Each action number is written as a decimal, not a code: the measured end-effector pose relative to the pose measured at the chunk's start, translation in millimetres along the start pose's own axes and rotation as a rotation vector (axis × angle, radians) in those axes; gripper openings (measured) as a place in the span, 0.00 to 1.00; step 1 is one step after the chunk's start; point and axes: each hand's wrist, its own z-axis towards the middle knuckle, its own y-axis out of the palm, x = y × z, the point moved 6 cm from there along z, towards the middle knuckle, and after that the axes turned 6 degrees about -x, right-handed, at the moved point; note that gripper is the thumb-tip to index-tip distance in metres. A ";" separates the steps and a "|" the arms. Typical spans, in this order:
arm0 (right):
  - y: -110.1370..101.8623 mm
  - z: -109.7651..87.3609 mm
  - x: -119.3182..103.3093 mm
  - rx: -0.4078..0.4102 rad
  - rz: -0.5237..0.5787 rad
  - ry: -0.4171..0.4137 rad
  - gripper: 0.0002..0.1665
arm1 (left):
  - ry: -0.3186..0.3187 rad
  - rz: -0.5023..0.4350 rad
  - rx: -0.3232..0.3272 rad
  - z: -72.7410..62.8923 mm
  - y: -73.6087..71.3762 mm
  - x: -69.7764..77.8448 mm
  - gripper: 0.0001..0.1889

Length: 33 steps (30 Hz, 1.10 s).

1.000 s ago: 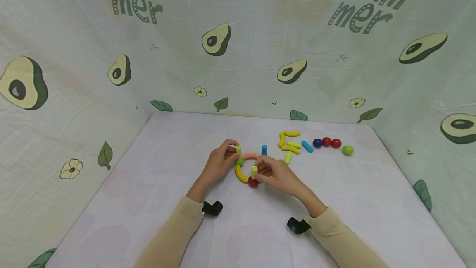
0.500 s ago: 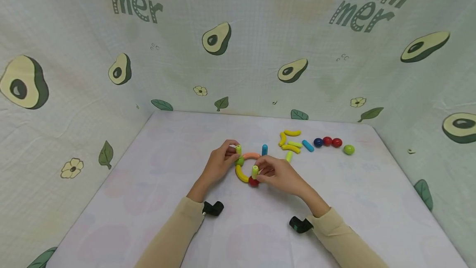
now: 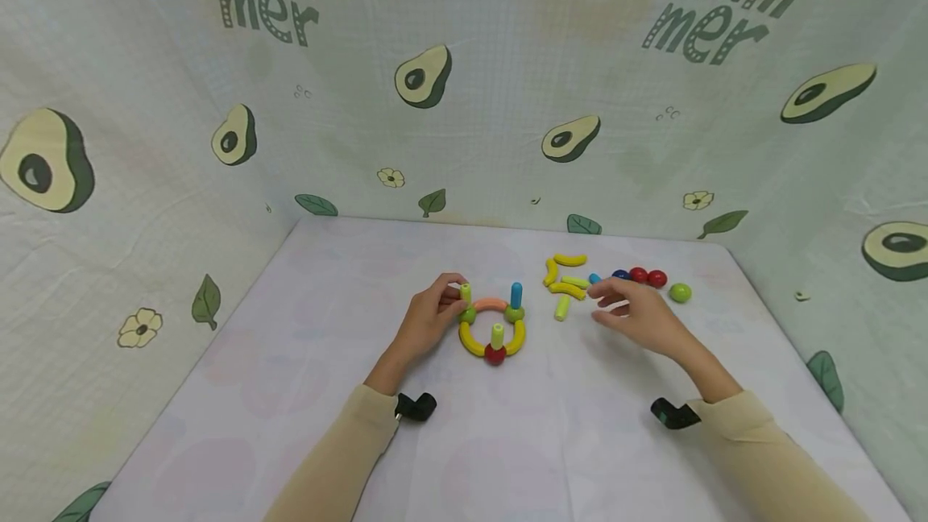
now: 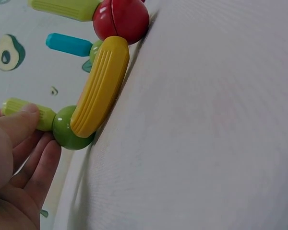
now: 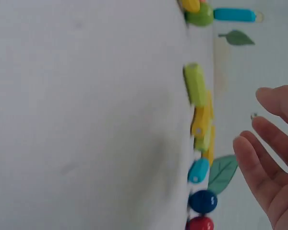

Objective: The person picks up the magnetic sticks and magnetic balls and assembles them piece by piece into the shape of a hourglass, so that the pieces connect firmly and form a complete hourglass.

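Pale cloth [image 3: 493, 14] hangs at 12 o'clock and runs round to 9 and 3, printed with avocados [image 3: 423, 76], leaves [image 3: 206, 302], flowers [image 3: 139, 329] and green "summer" lettering [image 3: 267, 6] at 11 and 1. The whitish tabletop [image 3: 464, 457] spreads toward 6 o'clock, bearing faint pinkish patches, perhaps a washed-out print, under soft light.

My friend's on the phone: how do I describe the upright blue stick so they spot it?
On the white table, right of the left hand, lies a colourful ring. At its back right, a blue stick stands on a green ball. The ring's two other upright sticks are yellow-green.
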 end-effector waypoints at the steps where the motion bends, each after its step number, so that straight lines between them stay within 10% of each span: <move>1: -7.5 -1.6 8.4 0.012 -0.022 0.021 0.21 | 0.000 0.003 0.001 -0.2 -0.6 0.4 0.18; 14: -73.7 -20.9 101.1 0.176 -0.182 0.113 0.21 | 0.011 0.013 -0.007 -1.5 -1.9 0.9 0.18; 33: -67.7 -30.6 152.5 0.108 -0.162 0.190 0.19 | -0.019 0.014 -0.009 0.4 0.9 0.6 0.18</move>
